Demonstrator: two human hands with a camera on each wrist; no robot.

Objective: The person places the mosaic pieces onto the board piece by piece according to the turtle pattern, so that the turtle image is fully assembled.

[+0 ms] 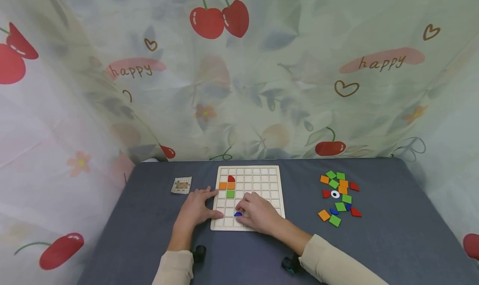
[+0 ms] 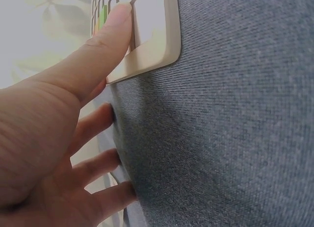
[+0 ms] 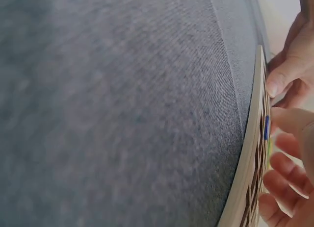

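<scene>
On the table lies a pale wooden grid board. It holds two orange square tiles, a red quarter-round tile and a green square tile. My left hand rests at the board's left edge, thumb on its surface and the other fingers spread along the side. My right hand is over the lower middle of the board. Its thumb and forefinger are at either side of a blue half-round tile, pinching it low at the grid. In the right wrist view, the blue tile shows beside the thumb.
Right of the board lie loose green tiles, orange tiles, red tiles and blue tiles, plus a white ring-shaped tile. A small picture card lies left of the board. A printed curtain hangs behind the table.
</scene>
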